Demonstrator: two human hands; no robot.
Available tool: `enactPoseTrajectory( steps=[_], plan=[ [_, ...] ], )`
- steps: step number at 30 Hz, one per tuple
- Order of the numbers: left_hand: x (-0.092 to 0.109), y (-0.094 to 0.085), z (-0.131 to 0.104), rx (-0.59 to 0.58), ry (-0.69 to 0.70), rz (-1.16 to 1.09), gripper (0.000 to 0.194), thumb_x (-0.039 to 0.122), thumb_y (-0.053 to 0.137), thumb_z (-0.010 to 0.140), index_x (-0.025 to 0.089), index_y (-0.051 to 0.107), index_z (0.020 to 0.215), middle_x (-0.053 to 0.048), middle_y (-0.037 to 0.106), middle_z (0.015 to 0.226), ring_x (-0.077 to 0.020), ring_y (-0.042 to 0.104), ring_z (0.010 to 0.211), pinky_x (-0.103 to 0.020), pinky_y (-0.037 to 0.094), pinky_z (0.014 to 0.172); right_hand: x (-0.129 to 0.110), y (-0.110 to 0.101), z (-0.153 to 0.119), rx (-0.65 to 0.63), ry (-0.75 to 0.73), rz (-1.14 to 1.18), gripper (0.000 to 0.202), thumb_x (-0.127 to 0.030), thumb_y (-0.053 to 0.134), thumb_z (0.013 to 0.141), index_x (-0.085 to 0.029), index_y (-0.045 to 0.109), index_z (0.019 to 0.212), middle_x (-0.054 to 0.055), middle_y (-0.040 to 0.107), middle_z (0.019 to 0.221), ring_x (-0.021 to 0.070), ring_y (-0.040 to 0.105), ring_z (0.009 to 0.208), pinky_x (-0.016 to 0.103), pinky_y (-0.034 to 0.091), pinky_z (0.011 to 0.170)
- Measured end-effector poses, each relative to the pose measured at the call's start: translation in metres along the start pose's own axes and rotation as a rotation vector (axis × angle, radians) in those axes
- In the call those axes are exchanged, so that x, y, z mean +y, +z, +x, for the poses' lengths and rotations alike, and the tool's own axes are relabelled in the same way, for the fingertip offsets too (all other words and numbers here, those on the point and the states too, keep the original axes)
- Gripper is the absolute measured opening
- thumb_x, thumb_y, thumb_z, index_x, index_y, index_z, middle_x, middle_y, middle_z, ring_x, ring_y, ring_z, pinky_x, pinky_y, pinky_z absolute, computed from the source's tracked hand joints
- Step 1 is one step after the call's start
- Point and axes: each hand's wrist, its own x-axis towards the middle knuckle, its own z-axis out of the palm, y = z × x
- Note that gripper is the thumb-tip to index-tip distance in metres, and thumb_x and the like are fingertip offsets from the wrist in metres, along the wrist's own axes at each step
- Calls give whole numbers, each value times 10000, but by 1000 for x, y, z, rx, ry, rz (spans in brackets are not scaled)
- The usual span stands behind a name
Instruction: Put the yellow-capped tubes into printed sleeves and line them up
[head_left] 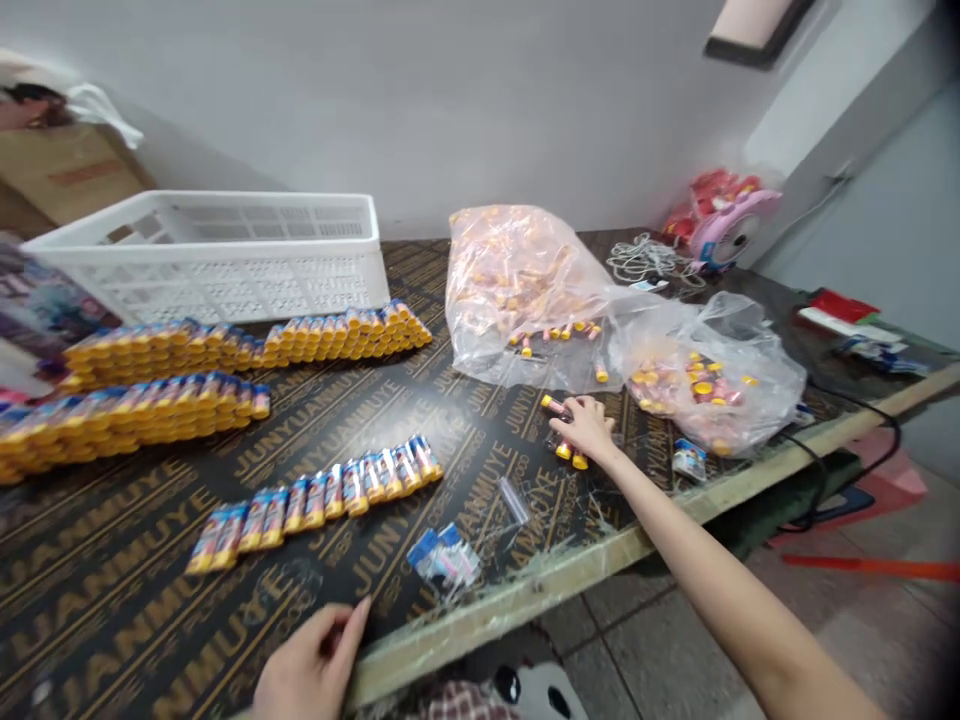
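Observation:
My right hand point(587, 425) reaches to the middle right of the table, its fingers closed on a small pink tube with a yellow end point(552, 404). Right under that hand lie several more yellow-ended tubes point(571, 456), partly hidden by it. At the front edge rests my left hand point(315, 660), fingers curled, with nothing visible in them. Beyond it stretches a slanted row of tubes in blue printed wrappers point(322, 500), yellow ends toward me. A small pile of blue-and-white wrappers point(444, 558) sits between the hands, beside a clear plastic piece point(513, 500).
Stacks of wrapped tubes point(135, 420) fill the left side, before a white plastic basket point(240, 260). Clear bags of loose tubes, a large one point(517, 280) and a smaller one point(709, 380), lie toward the right. A pink fan point(731, 235) and coiled cable point(649, 260) are behind.

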Motion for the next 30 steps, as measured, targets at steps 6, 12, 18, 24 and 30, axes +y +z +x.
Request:
enactPoseTrajectory(
  steps=[6,12,18,24,30],
  plan=[
    [39,7,28,-169,172,-81,250,331,473,841,185,674,856,-61,674,857,-179,613,766,-254,433,707,-14,5,-76,-85,-216,-11,401,-444,467,804,-194,537,1109,163,423,1321,355,352,1238,544,395,864],
    [60,26,44,-236,92,197,145,339,599,771,194,597,781,-40,637,804,-191,574,725,-260,331,603,-11,-6,-102,-124,-423,-45,439,-450,476,844,-300,519,1255,125,413,1409,381,284,1330,633,267,962],
    [56,33,43,-193,129,133,119,262,628,755,195,551,694,-1,624,705,-156,557,676,-235,308,596,-24,-21,-97,-77,-589,-11,386,-354,538,827,-221,596,1185,130,436,1395,324,352,1283,533,288,998],
    [57,32,40,-184,149,169,111,244,594,791,195,625,696,-24,673,733,-168,590,702,-249,333,637,-53,-19,-93,-57,-737,90,424,-94,535,734,-215,627,1130,76,651,942,243,526,932,399,417,842],
    [57,29,38,-151,191,166,55,203,572,796,200,619,767,-27,660,774,-169,582,733,-259,340,656,-70,-34,-118,85,-671,420,444,-153,472,820,-197,499,1260,71,566,946,194,548,829,332,470,754]
  ],
)
